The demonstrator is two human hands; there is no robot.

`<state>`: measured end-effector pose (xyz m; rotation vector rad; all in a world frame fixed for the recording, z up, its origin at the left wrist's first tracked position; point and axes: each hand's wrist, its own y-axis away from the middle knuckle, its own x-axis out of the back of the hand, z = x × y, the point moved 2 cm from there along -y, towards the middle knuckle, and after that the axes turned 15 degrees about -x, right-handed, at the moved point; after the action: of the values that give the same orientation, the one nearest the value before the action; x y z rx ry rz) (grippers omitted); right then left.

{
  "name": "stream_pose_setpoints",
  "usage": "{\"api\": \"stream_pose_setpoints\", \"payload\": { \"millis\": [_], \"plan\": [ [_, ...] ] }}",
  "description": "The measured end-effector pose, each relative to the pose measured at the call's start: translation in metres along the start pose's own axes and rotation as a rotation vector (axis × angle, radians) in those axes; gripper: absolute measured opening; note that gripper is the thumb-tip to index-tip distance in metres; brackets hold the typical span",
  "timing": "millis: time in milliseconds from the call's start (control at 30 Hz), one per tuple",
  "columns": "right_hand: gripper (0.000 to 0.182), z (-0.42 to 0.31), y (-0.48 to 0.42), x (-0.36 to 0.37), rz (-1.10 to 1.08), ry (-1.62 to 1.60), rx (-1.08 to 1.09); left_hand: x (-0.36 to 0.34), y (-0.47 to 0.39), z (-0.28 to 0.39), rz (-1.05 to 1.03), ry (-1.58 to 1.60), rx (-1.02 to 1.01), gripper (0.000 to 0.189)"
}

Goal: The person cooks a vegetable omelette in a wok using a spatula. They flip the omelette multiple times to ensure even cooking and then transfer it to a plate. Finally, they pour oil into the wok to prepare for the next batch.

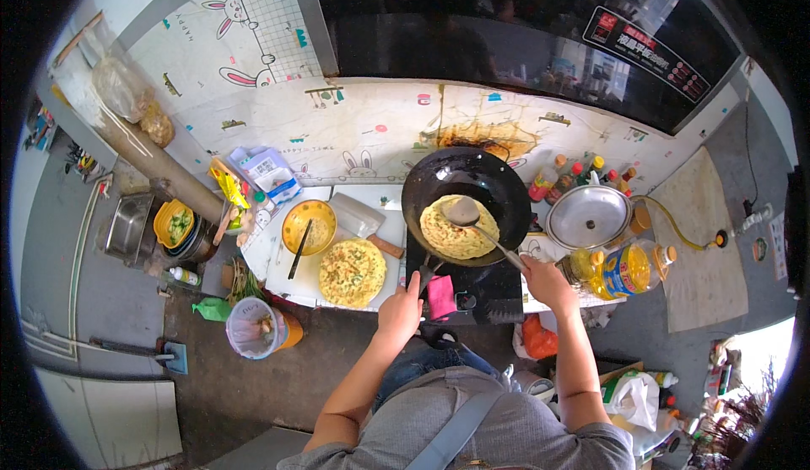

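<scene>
A black wok (506,198) stands on the gas stove (493,293), with a round, browned pancake (443,236) flecked with green lying in it. My left hand (401,305) grips the wok's handle at the near side. In my right hand (549,281) is the handle of a metal ladle (465,212), whose bowl rests over the pancake. To the left, a second round pancake (352,272) lies on the white cutting board (285,280). Beside it stands a yellow bowl (290,234) of batter with dark chopsticks (300,248) across its rim.
A cleaver (357,214) lies behind the pancake on the board. Right of the stove are a lidded metal pot (588,217), several sauce bottles (569,182) and oil jugs (626,270). A pink cloth (442,297) hangs at the stove front. A lined bin (250,331) stands at lower left.
</scene>
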<state>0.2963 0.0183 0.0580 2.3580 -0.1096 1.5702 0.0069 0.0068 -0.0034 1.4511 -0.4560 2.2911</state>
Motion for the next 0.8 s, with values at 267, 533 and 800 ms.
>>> {"api": "stream_pose_setpoints", "payload": {
  "millis": [267,533,800],
  "plan": [
    [0.026,-0.01,0.016,-0.001,0.021,0.107,-0.035,0.002,0.0,0.0,-0.01,0.011,0.002,0.059],
    [0.027,-0.007,0.022,-0.005,0.044,0.144,-0.035,0.005,-0.001,0.001,-0.022,0.025,0.005,0.059],
    [0.03,-0.014,0.022,0.001,0.044,0.128,-0.049,0.006,-0.001,0.001,-0.034,0.049,0.013,0.058]
  ]
}}
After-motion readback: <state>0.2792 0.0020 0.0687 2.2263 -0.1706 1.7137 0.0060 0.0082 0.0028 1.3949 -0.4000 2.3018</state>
